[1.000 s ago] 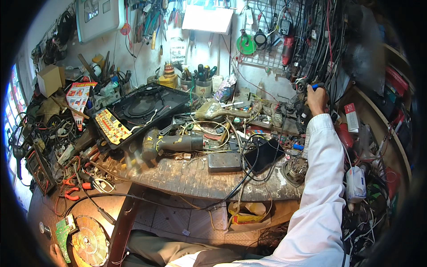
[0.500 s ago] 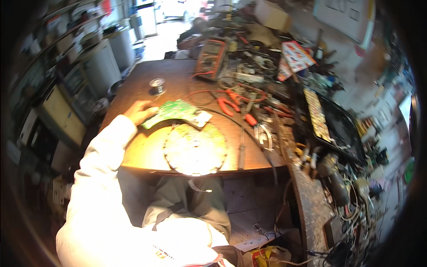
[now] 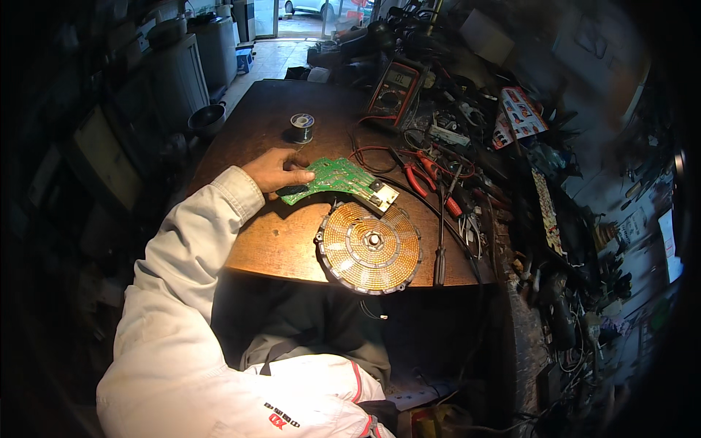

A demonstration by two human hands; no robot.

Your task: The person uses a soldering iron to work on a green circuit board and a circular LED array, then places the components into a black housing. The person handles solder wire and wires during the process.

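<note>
My left hand reaches over the table from the left, its thumb on top of the left end of a curved green circuit board. The fingers under the board are partly hidden. A white block sits on the board's right end. Just nearer lies a round flat induction coil with copper-coloured windings and a dark rim, at the table's front edge. The board overlaps the coil's far side; whether they touch I cannot tell. A short lead with a small white plug hangs below the coil. My right hand is out of view.
Beyond my hand stands a solder spool. Right of the board lie red-handled pliers, a screwdriver and a multimeter with red leads. Cluttered tools and parts line the right side. A pan stands left of the table.
The view has swung left, so the table and its contents sit further right in the picture. The glare on the coil is gone. My left hand still grips the board.
</note>
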